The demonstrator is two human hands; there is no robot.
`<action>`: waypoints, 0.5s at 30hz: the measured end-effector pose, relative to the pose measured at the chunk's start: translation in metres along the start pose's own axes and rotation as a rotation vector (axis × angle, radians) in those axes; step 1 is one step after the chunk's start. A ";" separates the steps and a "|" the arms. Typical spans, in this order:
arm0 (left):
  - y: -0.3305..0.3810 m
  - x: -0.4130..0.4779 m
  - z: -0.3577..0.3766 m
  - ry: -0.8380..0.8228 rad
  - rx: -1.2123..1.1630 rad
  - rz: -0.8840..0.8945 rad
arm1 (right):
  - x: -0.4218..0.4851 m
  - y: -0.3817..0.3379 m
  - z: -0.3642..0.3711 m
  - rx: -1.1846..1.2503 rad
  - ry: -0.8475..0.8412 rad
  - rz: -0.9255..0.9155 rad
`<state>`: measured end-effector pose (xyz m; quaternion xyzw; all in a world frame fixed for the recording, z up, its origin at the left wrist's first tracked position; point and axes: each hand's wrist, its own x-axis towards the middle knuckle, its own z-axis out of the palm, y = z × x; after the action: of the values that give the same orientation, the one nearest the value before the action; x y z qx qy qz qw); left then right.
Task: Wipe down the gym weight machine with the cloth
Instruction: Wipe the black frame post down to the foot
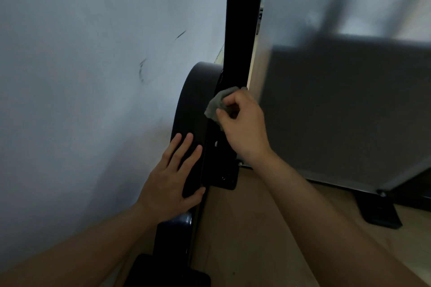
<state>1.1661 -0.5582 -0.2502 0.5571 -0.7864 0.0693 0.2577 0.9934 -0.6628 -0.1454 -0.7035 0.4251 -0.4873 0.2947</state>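
Note:
The black weight machine runs up the middle of the view: a tall upright post [242, 21] and a curved black cover [194, 100] beside it. My right hand [242, 123] grips a bunched grey-green cloth [215, 105] and holds it against the post just above the cover. My left hand [175, 177] lies flat on the lower part of the curved cover, fingers straight and spread. The machine's base [163, 270] shows at the bottom edge.
A pale wall [93, 65] with dark scuff marks stands close on the left. A large grey panel [349, 112] on black feet [377, 212] stands to the right. Wooden floor [256, 228] lies between them.

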 end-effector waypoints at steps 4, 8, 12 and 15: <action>-0.007 0.000 -0.010 -0.044 0.020 0.055 | -0.005 0.013 0.003 0.107 -0.086 0.079; -0.014 0.001 -0.019 -0.086 0.042 0.104 | -0.015 0.025 0.003 0.221 -0.160 0.106; -0.016 0.000 -0.025 -0.118 0.049 0.130 | -0.041 0.039 0.012 0.220 -0.166 0.176; -0.016 -0.001 -0.028 -0.135 0.055 0.128 | -0.067 0.055 0.019 0.221 -0.187 0.209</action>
<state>1.1896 -0.5525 -0.2295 0.5158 -0.8338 0.0699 0.1838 0.9836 -0.6290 -0.2267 -0.6611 0.4105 -0.4302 0.4576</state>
